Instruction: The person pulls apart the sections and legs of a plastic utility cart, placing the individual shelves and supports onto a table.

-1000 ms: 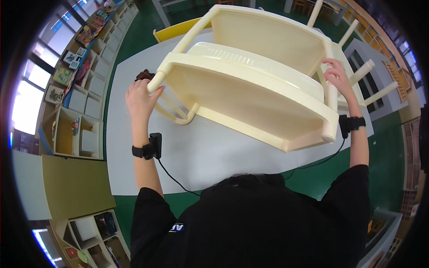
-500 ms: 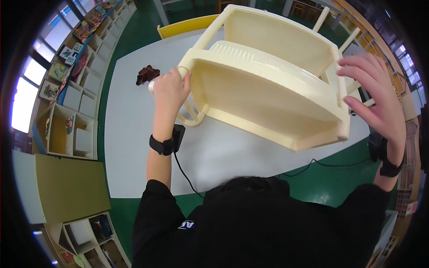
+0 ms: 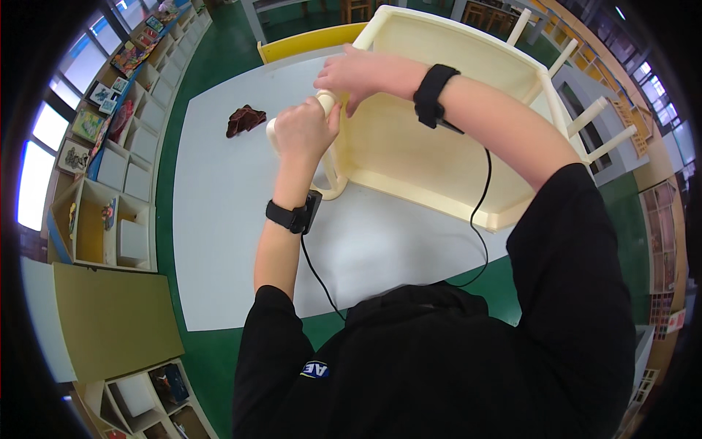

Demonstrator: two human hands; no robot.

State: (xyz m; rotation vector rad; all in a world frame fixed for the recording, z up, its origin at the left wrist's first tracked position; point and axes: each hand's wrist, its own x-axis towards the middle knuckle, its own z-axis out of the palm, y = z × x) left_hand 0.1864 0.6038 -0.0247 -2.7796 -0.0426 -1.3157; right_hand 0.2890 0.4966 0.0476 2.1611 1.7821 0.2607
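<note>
A cream plastic shelf rack (image 3: 439, 157) with tray-like tiers stands tilted on the white table (image 3: 234, 249). My left hand (image 3: 303, 132) is closed around a tube at the rack's left corner, with the tube's rounded top showing above the fist. Across the front of the rack reaches my right arm. Just above the left one, my right hand (image 3: 362, 75) lies over the rack's upper left post, thumb on one side and fingers on the other. That hand and forearm hide part of the post and the tiers. Bare tube ends (image 3: 589, 117) stick out at the rack's right.
A crumpled dark red piece (image 3: 246, 121) lies on the table left of the rack. Behind the table is a yellow chair back (image 3: 311, 44). Black cables (image 3: 479, 234) run from my wrist straps. Low cubby shelves (image 3: 117, 219) line the left side.
My right hand has left the rack's right side and crossed over to its upper left post. My left hand keeps its grip, appearing slightly farther right and higher.
</note>
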